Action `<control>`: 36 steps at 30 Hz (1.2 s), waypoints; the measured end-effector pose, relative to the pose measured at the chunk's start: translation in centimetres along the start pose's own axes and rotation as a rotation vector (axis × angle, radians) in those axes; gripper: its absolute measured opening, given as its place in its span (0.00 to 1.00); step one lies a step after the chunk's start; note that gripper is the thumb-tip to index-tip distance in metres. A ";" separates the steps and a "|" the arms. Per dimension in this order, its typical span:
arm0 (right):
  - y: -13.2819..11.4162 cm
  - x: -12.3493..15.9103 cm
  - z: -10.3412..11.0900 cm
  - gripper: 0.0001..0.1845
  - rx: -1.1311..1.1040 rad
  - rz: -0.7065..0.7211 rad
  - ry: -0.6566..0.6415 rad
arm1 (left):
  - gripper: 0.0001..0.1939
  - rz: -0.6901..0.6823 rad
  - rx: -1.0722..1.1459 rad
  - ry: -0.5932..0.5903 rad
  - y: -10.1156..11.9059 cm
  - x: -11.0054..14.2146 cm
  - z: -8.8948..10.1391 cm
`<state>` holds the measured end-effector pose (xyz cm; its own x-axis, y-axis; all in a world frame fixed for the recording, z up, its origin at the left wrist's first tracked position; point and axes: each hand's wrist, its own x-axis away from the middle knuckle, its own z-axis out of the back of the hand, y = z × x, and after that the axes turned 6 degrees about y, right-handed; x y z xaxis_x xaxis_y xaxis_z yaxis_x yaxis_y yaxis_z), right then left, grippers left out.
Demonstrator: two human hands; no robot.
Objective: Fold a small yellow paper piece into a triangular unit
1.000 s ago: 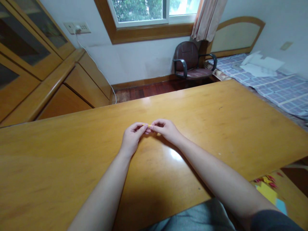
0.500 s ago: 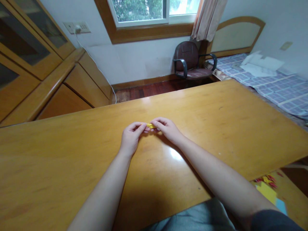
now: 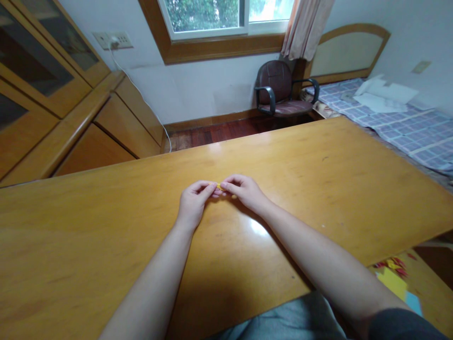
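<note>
Yellow strip [image 3: 219,187], prob. folded paper, held betw. both hands over far-middle part of table [image 3: 106,222]; only a sliver shows, rest hidden by fingers, so exact shape & fold lines n/a. L hand [image 3: 193,200]: thumb & fingers closed on strip's left end. R hand [image 3: 246,191]: same pinch on right end, thumb on near side, fingertips curled behind. Hands v. close, strip bridging the small gap; can't tell if tips touch. Strip looks just above tabletop, but contact w/ wood can't be ruled out. Step in hand, my read: fine two-handed shaping, maybe pressing or creasing. Next move prob. calls for one hand pinning the piece firm while other shifts its grip a little & works the edge; light, even pressure, since thin stock would crumple or slip. Lower R, beside the table: yellow sheet [image 3: 394,283] w/ blue sheet [image 3: 414,303] partly under or next to it, + red & yellow scraps [image 3: 398,265] just beyond, too small to ID. Both sheets well apart from hands. Maroon armchair [image 3: 276,89] past table's far edge.
</note>
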<state>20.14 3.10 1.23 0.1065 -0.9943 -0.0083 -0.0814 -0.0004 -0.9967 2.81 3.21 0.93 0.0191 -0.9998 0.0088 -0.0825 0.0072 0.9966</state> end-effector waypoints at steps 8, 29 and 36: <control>0.2 -0.1 0.0 0.14 0.031 0.018 -0.026 | 0.13 0.021 -0.008 0.020 0.1 0.1 -0.1; -0.5 0.0 0.0 0.15 0.017 -0.054 -0.021 | 0.11 0.043 0.019 -0.053 -0.1 -0.1 0.3; -0.4 -0.1 0.1 0.16 -0.017 -0.067 -0.014 | 0.13 0.063 0.046 -0.072 0.0 -0.2 0.1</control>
<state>20.23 3.23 1.65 0.1262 -0.9904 0.0570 -0.0899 -0.0686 -0.9936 2.68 3.38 0.89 -0.0593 -0.9962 0.0640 -0.1268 0.0711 0.9894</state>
